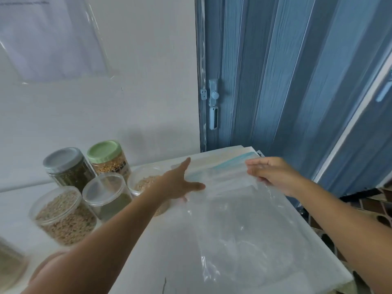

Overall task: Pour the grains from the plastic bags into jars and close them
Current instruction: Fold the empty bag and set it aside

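Head view looks down on a white table (pixel 161 247) set against a pale wall (pixel 131 81), with a blue folding door (pixel 286 71) beyond the right hand. An empty clear plastic bag (pixel 244 219) lies flat on the table between both arms. The right hand (pixel 273 175) pinches the bag's far edge with curled fingers. The left hand (pixel 180 183) rests on the bag with straight, spread fingers. Left of that hand, nearest, a clear-lidded jar of tan grains (pixel 63 215) stands; just behind it sits a clear jar of green grains (pixel 108 196). An open jar (pixel 146 179) holding beige grains shows just behind the left wrist. Farther left-back stand a grey-lidded jar (pixel 67 166) with dark contents and a green-lidded jar (pixel 108 158) of yellow-orange grains.
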Demonstrator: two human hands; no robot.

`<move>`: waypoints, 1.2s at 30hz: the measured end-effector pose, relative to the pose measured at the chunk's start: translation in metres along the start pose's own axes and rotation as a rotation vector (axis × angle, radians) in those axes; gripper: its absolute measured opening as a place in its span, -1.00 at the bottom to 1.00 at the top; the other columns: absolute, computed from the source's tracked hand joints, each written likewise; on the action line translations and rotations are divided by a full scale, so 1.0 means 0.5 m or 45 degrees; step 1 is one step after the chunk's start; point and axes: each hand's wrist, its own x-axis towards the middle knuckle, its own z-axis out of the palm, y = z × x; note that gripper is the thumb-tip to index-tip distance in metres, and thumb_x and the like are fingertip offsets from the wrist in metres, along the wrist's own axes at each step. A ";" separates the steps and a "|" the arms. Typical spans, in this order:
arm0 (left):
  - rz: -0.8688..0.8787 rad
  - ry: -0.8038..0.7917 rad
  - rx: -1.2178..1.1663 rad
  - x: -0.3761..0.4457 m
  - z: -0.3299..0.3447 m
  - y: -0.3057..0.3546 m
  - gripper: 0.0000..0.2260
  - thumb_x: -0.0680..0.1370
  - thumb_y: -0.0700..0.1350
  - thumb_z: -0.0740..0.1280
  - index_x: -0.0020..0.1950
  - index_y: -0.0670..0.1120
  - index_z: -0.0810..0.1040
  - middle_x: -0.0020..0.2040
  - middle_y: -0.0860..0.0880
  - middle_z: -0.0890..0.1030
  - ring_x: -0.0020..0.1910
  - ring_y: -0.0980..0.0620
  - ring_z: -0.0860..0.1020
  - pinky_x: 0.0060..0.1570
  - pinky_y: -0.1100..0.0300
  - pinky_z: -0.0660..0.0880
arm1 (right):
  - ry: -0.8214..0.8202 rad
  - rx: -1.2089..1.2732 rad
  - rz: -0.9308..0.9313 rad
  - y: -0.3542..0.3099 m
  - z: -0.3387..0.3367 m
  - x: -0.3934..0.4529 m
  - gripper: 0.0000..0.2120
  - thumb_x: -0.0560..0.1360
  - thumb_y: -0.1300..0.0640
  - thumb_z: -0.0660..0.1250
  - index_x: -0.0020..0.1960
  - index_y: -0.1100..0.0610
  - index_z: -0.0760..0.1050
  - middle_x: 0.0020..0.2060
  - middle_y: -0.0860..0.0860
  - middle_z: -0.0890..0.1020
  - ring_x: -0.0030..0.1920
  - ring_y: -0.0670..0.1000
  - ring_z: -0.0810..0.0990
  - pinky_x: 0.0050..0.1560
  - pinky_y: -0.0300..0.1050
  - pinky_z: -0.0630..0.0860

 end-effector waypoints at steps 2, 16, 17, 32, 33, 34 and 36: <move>-0.030 0.081 0.420 0.006 0.007 0.012 0.00 0.52 0.29 0.46 0.70 0.16 -0.18 0.38 -0.14 0.57 -0.11 -0.01 0.67 0.21 0.05 0.50 | -0.038 -0.040 -0.017 0.019 0.002 0.012 -0.71 0.53 0.22 0.52 0.24 0.11 0.66 -0.09 -0.01 0.71 -0.42 -0.16 0.51 -0.36 -0.33 0.42; 0.105 0.226 0.609 0.158 0.067 0.108 -0.51 0.67 -0.24 0.14 0.59 0.07 0.28 0.30 -0.10 0.61 0.24 -0.17 0.57 0.12 -0.03 0.53 | -0.143 0.014 -0.072 0.091 -0.039 0.032 -0.71 0.54 0.25 0.49 0.25 0.11 0.66 -0.21 -0.15 0.64 -0.47 -0.21 0.52 -0.36 -0.39 0.44; 0.076 0.170 0.570 0.166 0.071 0.101 -0.51 0.67 -0.21 0.15 0.59 0.10 0.28 0.32 -0.09 0.61 0.25 -0.16 0.57 0.15 -0.02 0.53 | -0.145 0.029 -0.059 0.093 -0.043 0.033 -0.70 0.53 0.25 0.50 0.26 0.11 0.66 -0.16 -0.13 0.67 -0.45 -0.21 0.54 -0.36 -0.39 0.44; 0.072 0.167 0.207 0.210 0.074 0.072 -0.50 0.51 -0.13 0.56 0.40 0.04 0.50 -0.04 0.03 0.60 -0.08 0.03 0.56 -0.08 0.21 0.44 | -0.119 0.133 0.003 0.097 -0.060 0.046 -0.75 0.51 0.21 0.54 0.17 0.02 0.70 -0.15 -0.14 0.71 -0.44 -0.23 0.52 -0.36 -0.39 0.44; 0.065 0.155 0.190 0.212 0.069 0.072 -0.52 0.49 -0.05 0.58 0.36 0.05 0.51 -0.04 0.03 0.60 -0.08 0.04 0.56 -0.11 0.22 0.44 | -0.106 0.154 0.015 0.095 -0.063 0.044 -0.76 0.51 0.22 0.54 0.15 0.03 0.70 -0.19 -0.14 0.70 -0.46 -0.23 0.50 -0.38 -0.41 0.43; 0.054 0.124 0.197 0.212 0.065 0.071 -0.54 0.50 0.03 0.57 0.35 0.07 0.53 0.00 0.03 0.61 -0.04 0.03 0.57 -0.08 0.20 0.47 | -0.101 0.170 0.022 0.096 -0.066 0.043 -0.76 0.50 0.22 0.54 0.14 0.04 0.70 -0.20 -0.14 0.71 -0.47 -0.22 0.48 -0.39 -0.42 0.42; 0.009 0.038 0.193 0.212 0.062 0.066 -0.62 0.60 0.09 0.43 0.39 0.04 0.54 0.18 -0.03 0.60 0.13 -0.05 0.58 0.11 0.10 0.53 | -0.105 0.171 0.031 0.100 -0.069 0.041 -0.76 0.50 0.22 0.54 0.15 0.05 0.70 -0.19 -0.14 0.72 -0.47 -0.22 0.47 -0.39 -0.43 0.41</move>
